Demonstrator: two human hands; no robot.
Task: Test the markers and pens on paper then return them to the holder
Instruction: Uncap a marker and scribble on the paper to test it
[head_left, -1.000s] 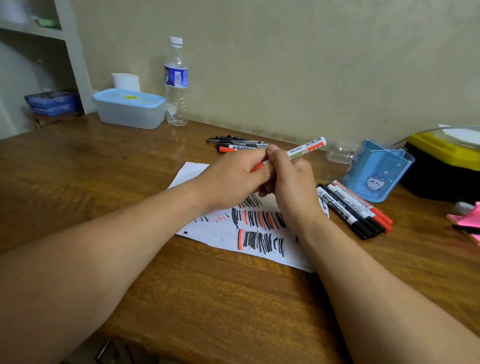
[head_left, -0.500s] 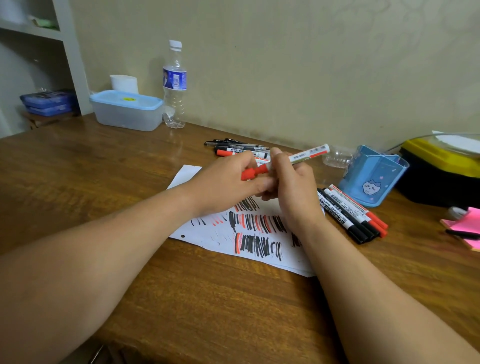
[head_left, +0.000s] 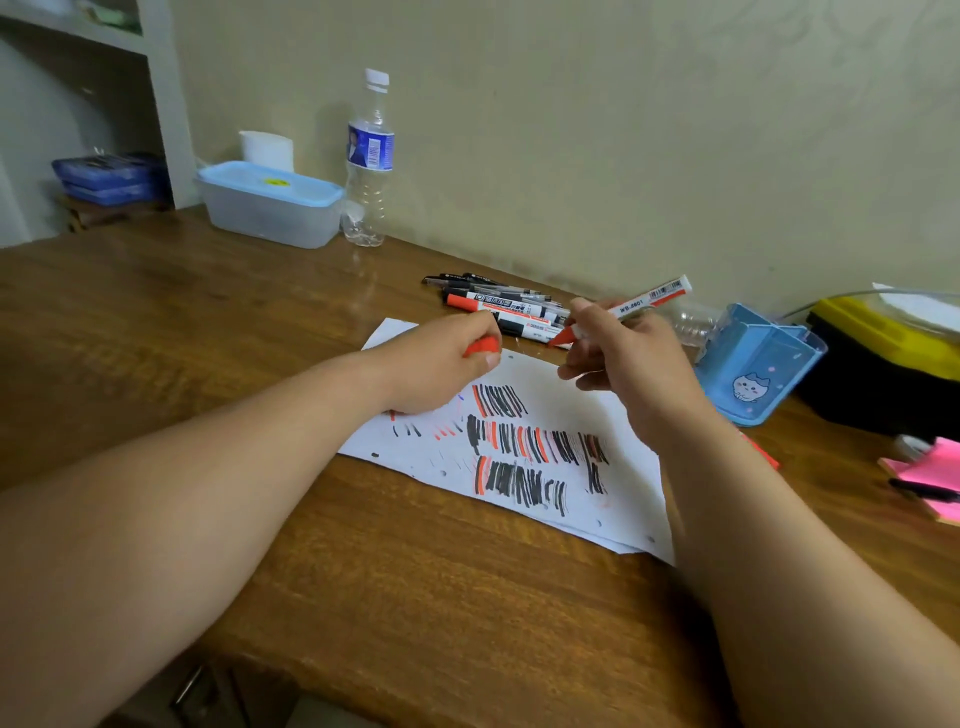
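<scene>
Mid-worktop, the paper (head_left: 550, 389) is crowded with black and red strokes, so testing looks well along, though nothing seems returned yet. Over it the left hand (head_left: 441, 364) curls its fingers (head_left: 487, 359) round a red cap (head_left: 482, 345). More markers and pens (head_left: 498, 304) lie by the back edge. The right hand (head_left: 628, 364) pinches the uncapped red marker (head_left: 634, 303), tip down. The blue holder (head_left: 758, 358) stands rightmost and looks empty

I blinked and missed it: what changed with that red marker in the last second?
The left hand pulled the red cap off leftward and holds it; the right hand still grips the marker, its tip now bare. Paper, holder and the loose pens stayed put.
</scene>
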